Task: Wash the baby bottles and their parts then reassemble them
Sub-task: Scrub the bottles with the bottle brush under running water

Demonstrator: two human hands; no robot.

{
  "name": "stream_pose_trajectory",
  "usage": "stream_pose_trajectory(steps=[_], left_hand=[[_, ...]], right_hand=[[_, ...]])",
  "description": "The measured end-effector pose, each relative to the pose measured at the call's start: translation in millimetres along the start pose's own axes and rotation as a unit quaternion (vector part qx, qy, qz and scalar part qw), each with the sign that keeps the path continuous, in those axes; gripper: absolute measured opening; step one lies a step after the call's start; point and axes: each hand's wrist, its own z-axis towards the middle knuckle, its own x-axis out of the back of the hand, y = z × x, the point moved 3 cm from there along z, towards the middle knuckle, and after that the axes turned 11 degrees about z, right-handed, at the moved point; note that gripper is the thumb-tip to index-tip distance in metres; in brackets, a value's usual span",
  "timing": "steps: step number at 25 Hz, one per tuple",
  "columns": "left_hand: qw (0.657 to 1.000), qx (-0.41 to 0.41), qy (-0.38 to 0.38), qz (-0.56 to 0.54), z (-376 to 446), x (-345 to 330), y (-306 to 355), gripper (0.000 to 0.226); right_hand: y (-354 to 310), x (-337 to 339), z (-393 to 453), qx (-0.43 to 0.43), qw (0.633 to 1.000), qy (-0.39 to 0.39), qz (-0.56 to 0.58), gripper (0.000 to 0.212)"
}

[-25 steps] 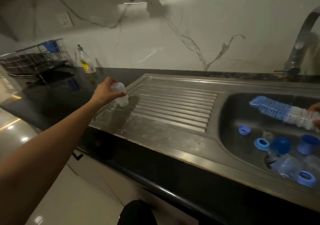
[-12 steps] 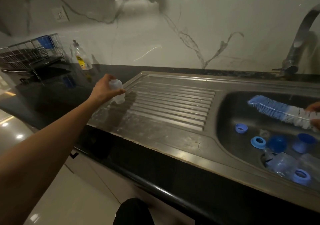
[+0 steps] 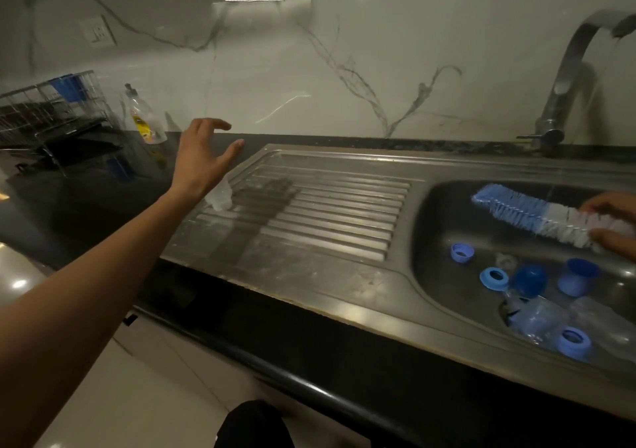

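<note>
a small clear baby bottle [image 3: 219, 197] stands on the ribbed drainboard [image 3: 330, 206] at its left end, pale and blurred, partly hidden behind the left hand [image 3: 201, 158], whose grip is spread apart above it, holding nothing. the right hand [image 3: 616, 223], cut off at the frame edge, is clamped on a blue-and-white bottle brush [image 3: 537, 215] over the sink [image 3: 433, 275], where blue rings, caps and clear bottles lie.

The left hand [image 3: 201, 158] and its long forearm are bare: no sleeve, watch, ring or glove shows anywhere along them. The right hand [image 3: 616, 222], seen only in part at the frame edge, is bare too. A dark garment [image 3: 253, 425] shows at the bottom edge.
</note>
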Motion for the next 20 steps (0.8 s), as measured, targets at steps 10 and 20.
stream_pose_trajectory(steps=[10, 20], left_hand=[[0.958, -0.253, -0.116, -0.063, -10, -74, 226, 0.028], [0.809, -0.483, -0.329, 0.065, -100, -173, 406, 0.034]], right_hand=[[-54, 27, -14, -0.118, 0.993, -0.015, -0.019, 0.031], [-14, 31, -16, -0.169, 0.985, 0.002, -0.026, 0.03]])
